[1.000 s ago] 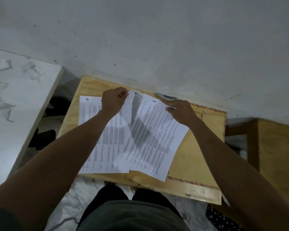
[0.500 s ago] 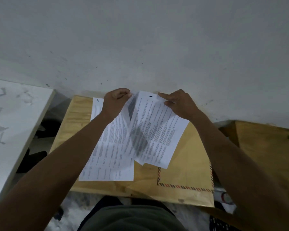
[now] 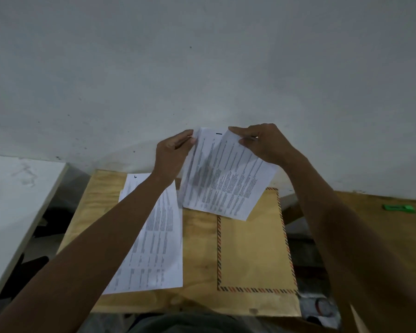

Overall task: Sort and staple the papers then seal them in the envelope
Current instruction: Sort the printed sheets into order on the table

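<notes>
Both hands hold a small stack of printed papers (image 3: 222,179) lifted above the wooden board (image 3: 197,236). My left hand (image 3: 172,152) pinches the stack's top left edge, and my right hand (image 3: 262,144) grips its top right corner. The front sheet bears a dark mark near its top. A separate printed sheet (image 3: 154,239) lies flat on the board, partly under my left forearm. To its right a brown envelope (image 3: 252,251) with a striped border rests on the board. No stapler is visible.
A white marbled tabletop (image 3: 15,188) stands at the left. At the right edge a wooden surface (image 3: 394,236) carries a small green object (image 3: 398,208). A grey wall rises right behind the board. My dark-clothed lap shows at the bottom.
Both hands have raised the stack off the board and brought its sheets closer together. One sheet stayed on the board. The view has tilted up and shifted right.
</notes>
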